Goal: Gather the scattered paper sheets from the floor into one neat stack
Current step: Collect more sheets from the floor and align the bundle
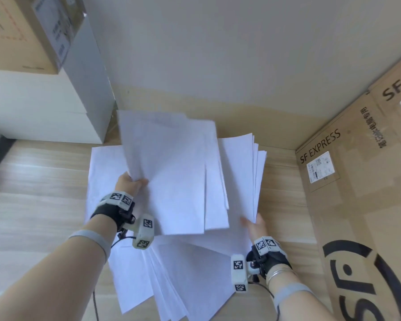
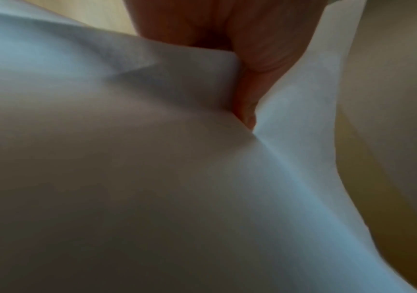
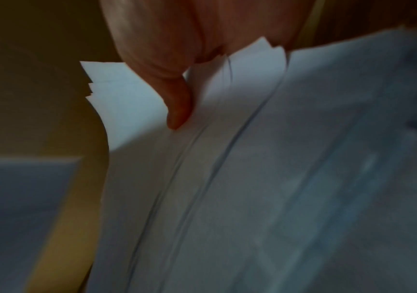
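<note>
White paper sheets lie fanned over the wooden floor (image 1: 39,186) in the middle of the head view. My left hand (image 1: 131,183) pinches the left edge of a lifted bundle of sheets (image 1: 171,172), thumb on top; in the left wrist view the thumb (image 2: 250,69) presses into the bent paper (image 2: 127,158). My right hand (image 1: 255,224) grips the near corner of another sheaf (image 1: 240,172) at the right, which rises off the floor. The right wrist view shows its thumb (image 3: 175,99) on the staggered sheet edges (image 3: 227,138). More loose sheets (image 1: 178,281) lie flat below both hands.
A large SF Express cardboard box (image 1: 347,181) stands close on the right. A white cabinet (image 1: 39,112) with a cardboard box (image 1: 16,31) on top sits at the left. The wall (image 1: 218,54) runs just behind the papers.
</note>
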